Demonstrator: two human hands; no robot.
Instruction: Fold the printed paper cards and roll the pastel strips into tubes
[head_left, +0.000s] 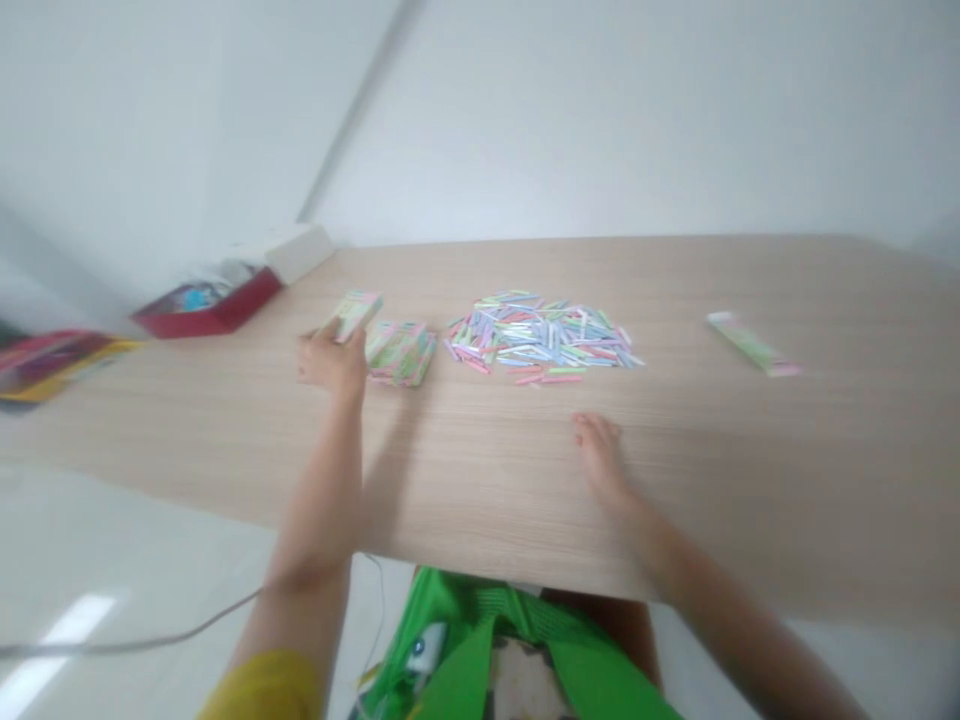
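Note:
My left hand (334, 362) is closed around the near end of a flat pale green and pink packet (358, 311). It is held just left of a stack of similar packets (403, 354), partly over its edge. Right of the stack, a loose pile of thin pastel sticks (540, 332) lies spread in pink, blue, green, white and purple. Below the pile's right part, my right hand (598, 447) rests at the tabletop with loosely bent fingers and nothing visible in them. Some blur softens both hands.
On the wooden table (480, 470), a long narrow packet (752, 345) lies at the right. A dark red open box (214, 310) with mixed contents and a white box (298, 252) stand at the left. A cable (187, 632) runs by my left forearm.

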